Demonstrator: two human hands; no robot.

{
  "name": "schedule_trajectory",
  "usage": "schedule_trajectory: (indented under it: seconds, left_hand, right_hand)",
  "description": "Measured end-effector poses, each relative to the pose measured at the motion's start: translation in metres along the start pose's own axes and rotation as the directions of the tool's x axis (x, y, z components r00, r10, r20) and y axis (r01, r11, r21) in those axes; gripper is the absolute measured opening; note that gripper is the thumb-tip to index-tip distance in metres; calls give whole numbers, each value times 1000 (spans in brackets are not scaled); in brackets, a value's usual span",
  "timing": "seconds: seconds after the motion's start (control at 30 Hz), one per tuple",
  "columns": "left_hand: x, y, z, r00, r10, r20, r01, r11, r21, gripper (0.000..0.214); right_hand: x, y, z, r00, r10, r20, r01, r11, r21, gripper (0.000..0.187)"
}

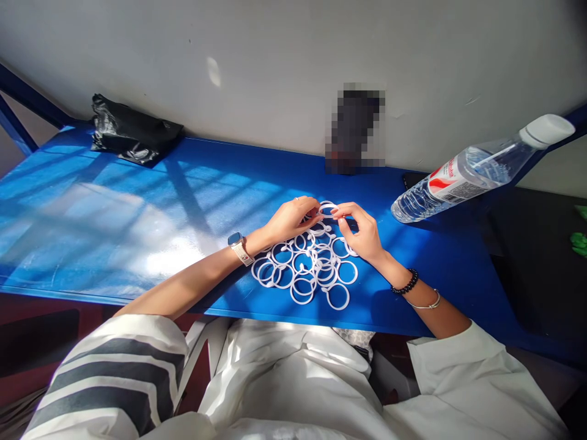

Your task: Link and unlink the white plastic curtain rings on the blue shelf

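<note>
Between my two hands is a white plastic ring (327, 203), held just beyond a loose pile of the same kind. My left hand (296, 219), with a watch on its wrist, has its fingers curled closed at the ring's left side. On the other side, my right hand (361, 231) pinches the ring's edge between thumb and fingers. The pile of white rings (338, 296) lies spread on the blue table below both hands, several rings overlapping. Small knobs or eyelets stick out from some of them. My fingers partly hide the held ring.
A tall water bottle (452, 180) stands on the blue table (151, 195) to the right. At the back left lies a black plastic bag (132, 128). A pixelated dark object (353, 131) leans near the grey wall. A dark surface (545, 256) adjoins on the right.
</note>
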State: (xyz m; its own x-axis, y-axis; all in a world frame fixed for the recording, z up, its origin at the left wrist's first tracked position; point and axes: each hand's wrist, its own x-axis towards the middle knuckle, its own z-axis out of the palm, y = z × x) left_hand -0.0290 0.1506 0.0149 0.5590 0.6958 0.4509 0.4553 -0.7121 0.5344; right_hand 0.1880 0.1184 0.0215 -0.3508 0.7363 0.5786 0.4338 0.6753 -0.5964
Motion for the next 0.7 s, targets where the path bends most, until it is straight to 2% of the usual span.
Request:
schedule_trajectory:
  seconds: [0.37,0.7]
  left_hand:
    - [1,1,-1,1000,21,-6,-21,1000,-1,18]
    - [0,-1,0,1000,27,-1,-27,1000,-16,19]
  right_hand:
    - [0,0,0,999,4,-44,-5,1000,-13,12]
    - [-1,1,0,1000,1,-18,-2,999,-48,16]
